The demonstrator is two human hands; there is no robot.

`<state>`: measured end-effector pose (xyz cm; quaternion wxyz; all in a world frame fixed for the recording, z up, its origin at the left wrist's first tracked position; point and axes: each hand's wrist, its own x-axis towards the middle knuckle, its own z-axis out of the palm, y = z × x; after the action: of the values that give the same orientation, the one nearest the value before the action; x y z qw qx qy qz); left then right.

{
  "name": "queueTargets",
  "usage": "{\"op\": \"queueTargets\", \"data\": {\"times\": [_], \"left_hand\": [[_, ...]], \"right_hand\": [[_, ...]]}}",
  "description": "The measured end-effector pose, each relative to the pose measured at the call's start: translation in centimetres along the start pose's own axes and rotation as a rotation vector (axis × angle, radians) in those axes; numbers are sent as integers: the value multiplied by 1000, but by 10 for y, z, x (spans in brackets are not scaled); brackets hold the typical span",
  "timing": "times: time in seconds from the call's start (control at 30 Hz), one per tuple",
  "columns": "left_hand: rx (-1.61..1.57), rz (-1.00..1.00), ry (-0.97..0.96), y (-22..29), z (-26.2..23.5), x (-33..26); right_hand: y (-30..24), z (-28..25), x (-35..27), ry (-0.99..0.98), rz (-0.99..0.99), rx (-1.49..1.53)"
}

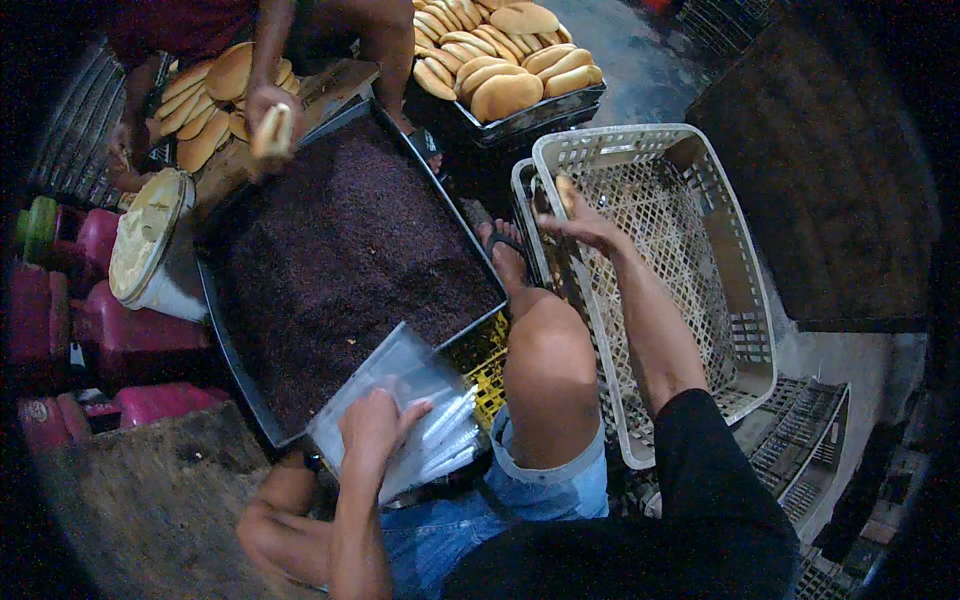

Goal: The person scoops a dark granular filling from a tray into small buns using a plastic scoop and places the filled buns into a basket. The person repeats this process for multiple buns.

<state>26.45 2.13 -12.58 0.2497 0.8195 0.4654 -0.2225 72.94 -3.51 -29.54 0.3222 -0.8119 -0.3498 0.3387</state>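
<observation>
My left hand (375,425) rests flat on a stack of clear plastic bags (410,405) lying over the near corner of a big tray of dark chocolate sprinkles (330,250). My right hand (580,222) reaches over the rim of a white plastic crate (745,330) and holds a small bread roll (566,190) at the fingertips. My bare knee (545,345) and sandalled foot (505,255) sit between the tray and the crate.
Across the tray another person's hand (268,115) holds a split bun (272,130). Long buns are piled in a black tray (505,60) at the top and on a board (205,100) at upper left. A white tub of spread (150,240) stands beside red stools (130,335).
</observation>
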Motion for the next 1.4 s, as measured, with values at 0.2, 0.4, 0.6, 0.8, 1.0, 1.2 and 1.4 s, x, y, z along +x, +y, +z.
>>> {"op": "queueTargets", "data": {"times": [0.2, 0.4, 0.6, 0.8, 1.0, 1.2, 1.4], "left_hand": [[-121, 104, 90, -35, 14, -1], [-551, 236, 104, -39, 12, -15], [-709, 194, 245, -42, -16, -50], [-769, 316, 365, -34, -31, -62], [-827, 406, 340, -27, -31, -61], [-799, 392, 357, -24, -34, -69], [-714, 416, 371, -15, -34, -67]], "right_hand": [[-75, 2, -32, 6, 61, 97], [-20, -4, -5, 3, 2, 223], [-192, 12, -85, 31, -329, 179], [-159, 9, -147, 178, -119, -224], [-72, 35, -187, 203, 138, -409], [-93, 26, -190, 268, 90, -510], [-147, -1, -199, 219, -95, -477]]}}
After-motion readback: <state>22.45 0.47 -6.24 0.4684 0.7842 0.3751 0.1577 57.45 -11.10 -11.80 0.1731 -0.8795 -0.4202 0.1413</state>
